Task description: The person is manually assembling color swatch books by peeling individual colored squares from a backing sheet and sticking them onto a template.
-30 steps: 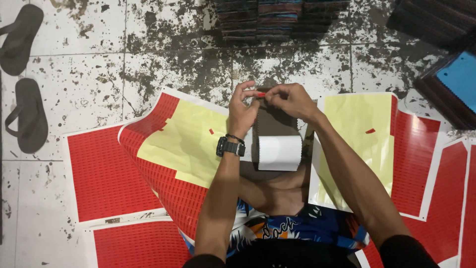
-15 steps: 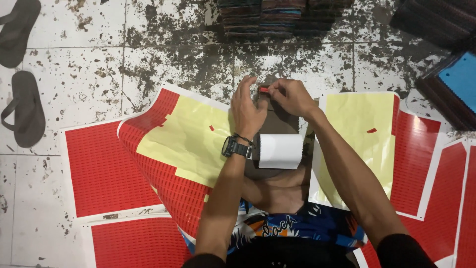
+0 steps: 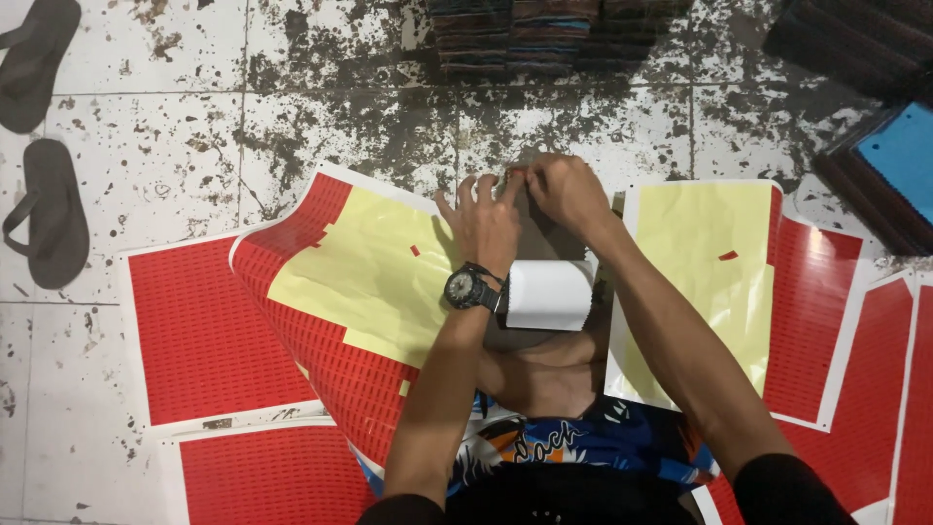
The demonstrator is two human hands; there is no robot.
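Note:
My left hand [image 3: 483, 222], with a black wristwatch [image 3: 469, 289] on its wrist, lies with fingers spread on the top of a dark brown flat piece [image 3: 550, 239] in front of my lap. My right hand [image 3: 566, 191] is closed on that piece's far edge, its fingertips meeting my left fingertips. A white roll [image 3: 549, 294] lies across the piece just below my hands. The small red sticker seen earlier is hidden under my fingers.
Red sticker sheets [image 3: 199, 331] lie on the stained tile floor around me. One curled sheet shows its yellow backing [image 3: 355, 277], and another yellow-backed sheet [image 3: 695, 272] lies to the right. Two dark sandals [image 3: 53, 214] sit far left. Dark stacks [image 3: 554, 34] stand ahead, and a blue-topped stack [image 3: 899, 156] at right.
Both hands have come down from holding a small red sticker above the dark piece and now press at its far edge. My left fingers have spread flat.

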